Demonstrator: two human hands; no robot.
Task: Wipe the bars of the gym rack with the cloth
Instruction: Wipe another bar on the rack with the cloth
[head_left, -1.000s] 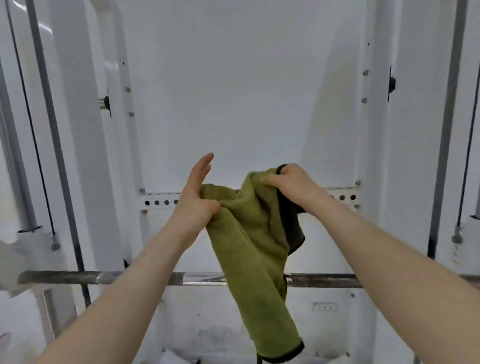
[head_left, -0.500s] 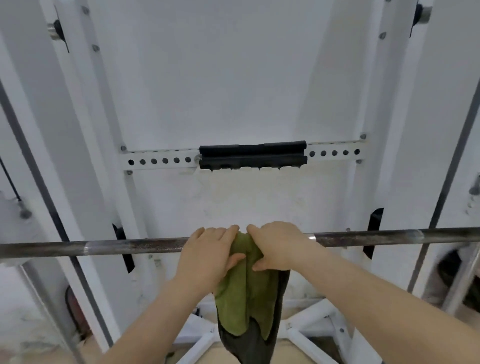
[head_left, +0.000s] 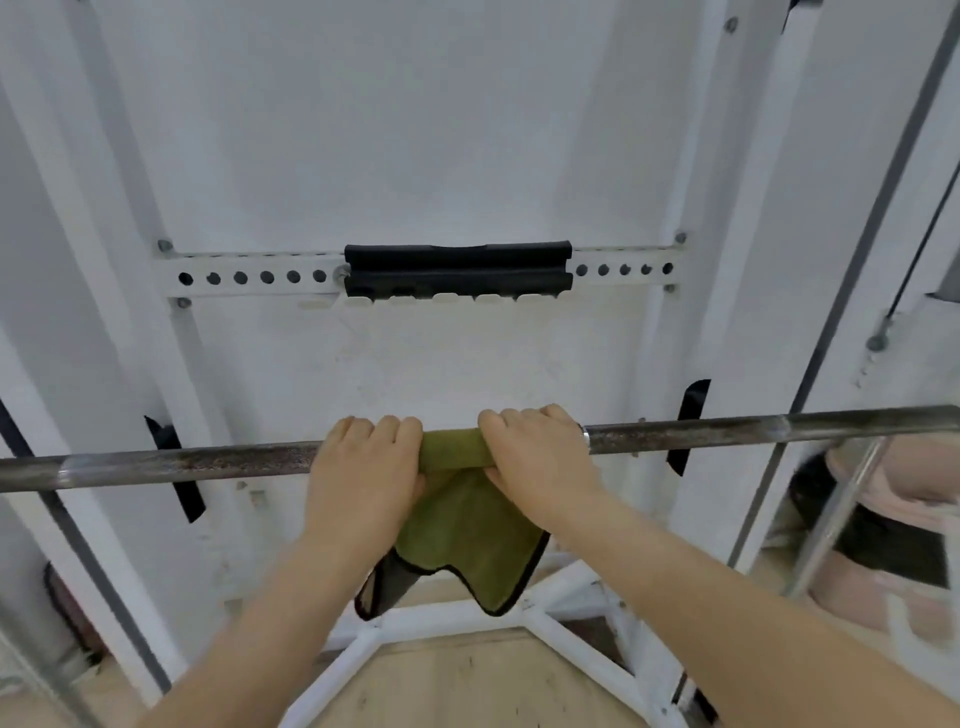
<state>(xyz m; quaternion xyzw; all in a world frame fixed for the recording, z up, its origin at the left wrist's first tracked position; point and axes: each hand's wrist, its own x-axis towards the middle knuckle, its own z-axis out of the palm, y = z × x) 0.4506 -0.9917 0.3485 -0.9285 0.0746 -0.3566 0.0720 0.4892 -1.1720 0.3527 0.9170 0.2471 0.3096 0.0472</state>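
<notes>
Head view: the olive-green, black-edged microfibre cloth (head_left: 462, 519) drapes over the rusty grey steel bar (head_left: 182, 462), its tail hanging below. The left hand (head_left: 363, 467) and right hand (head_left: 535, 462) each clench it against the bar. Best to hold the wrap tight and slide both hands sideways together, pressing harder on rust.

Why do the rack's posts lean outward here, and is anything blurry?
Head view: the wide-angle lens splays the white uprights outward; the light is soft and even, with no harsh glare; the pink shapes at the right edge look smeared.
</notes>
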